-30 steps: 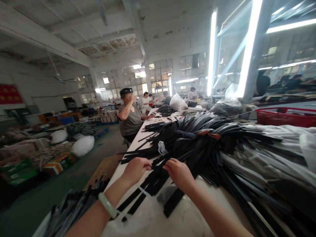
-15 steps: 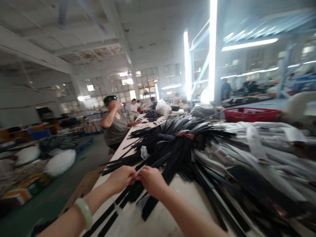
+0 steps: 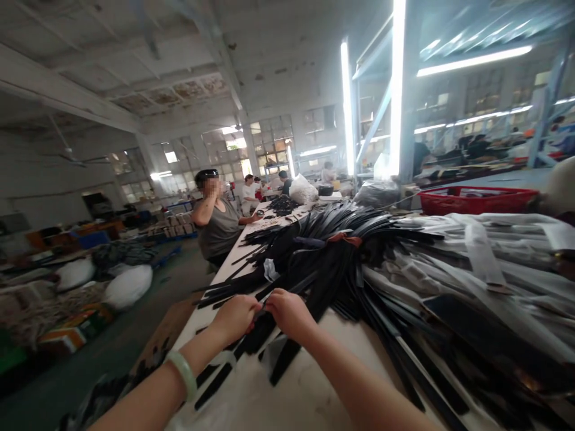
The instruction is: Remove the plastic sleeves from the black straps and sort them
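Black strips (image 3: 323,275) lie in a loose, fanned heap on the pale surface (image 3: 336,377) in the head view, just beyond and under the two hands, with the larger part toward the right-hand side. A reddish-brown tie (image 3: 345,239) crosses the heap, and a whitish scrap (image 3: 270,269) rests on it just past the fingertips.

Both the left hand (image 3: 240,317) and the right hand (image 3: 287,311) are narrowed to a pinch, their fingertips nearly meeting above the strips — whatever they hold between them is too small and blurred to tell. A pale green bangle (image 3: 183,372) circles the left wrist.

White wrapping (image 3: 476,251) spreads to the right of the strips, with a red basket (image 3: 478,200) behind it. Farther along the surface sits a stuffed pale bag (image 3: 303,190) — near it, on the left side, a person in a grey top (image 3: 220,224) raises one hand to the head.
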A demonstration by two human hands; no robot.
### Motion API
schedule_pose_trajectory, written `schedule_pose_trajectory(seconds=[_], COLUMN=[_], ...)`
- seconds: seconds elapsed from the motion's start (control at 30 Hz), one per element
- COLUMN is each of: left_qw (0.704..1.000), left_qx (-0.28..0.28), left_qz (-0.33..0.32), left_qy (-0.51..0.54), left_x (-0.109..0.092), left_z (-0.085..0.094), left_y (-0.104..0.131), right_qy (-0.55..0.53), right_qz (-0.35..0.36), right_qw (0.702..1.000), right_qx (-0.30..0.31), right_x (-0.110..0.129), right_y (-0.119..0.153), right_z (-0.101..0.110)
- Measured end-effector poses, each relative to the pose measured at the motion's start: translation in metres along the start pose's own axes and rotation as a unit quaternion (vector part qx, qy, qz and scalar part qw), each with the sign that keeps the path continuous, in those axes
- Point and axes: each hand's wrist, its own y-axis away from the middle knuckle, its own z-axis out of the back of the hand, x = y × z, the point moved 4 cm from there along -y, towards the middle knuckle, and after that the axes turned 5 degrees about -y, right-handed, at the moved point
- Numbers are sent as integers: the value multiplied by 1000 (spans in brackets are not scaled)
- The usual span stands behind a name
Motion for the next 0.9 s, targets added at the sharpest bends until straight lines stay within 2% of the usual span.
schedule_pose_trajectory(seconds=[0.17,0.3,0.47,0.63,0.8,0.9], left_qw=[996,994,994,987,972,957], left_qx=[61,87,80,54,46,56], left_qz=[-11,-9,69,153,228,269], left_qy=[61,64,16,-10,37,94], left_x=[1,26,86,159,221,252], left_z=[-9,4,14,18,31,31], left_y=[0,5,33,88,145,166], right_qy=[-52,-94,-120,-138,-137,-135], right_qz=[50,77,68,49,15,4], right_qw=[997,992,990,987,986,986], right_qx=[20,19,-28,-68,-95,-101], right_x=[14,10,1,-12,-21,-22], right_y=[3,5,4,1,-2,-1], right_z=[-9,-4,0,4,5,3])
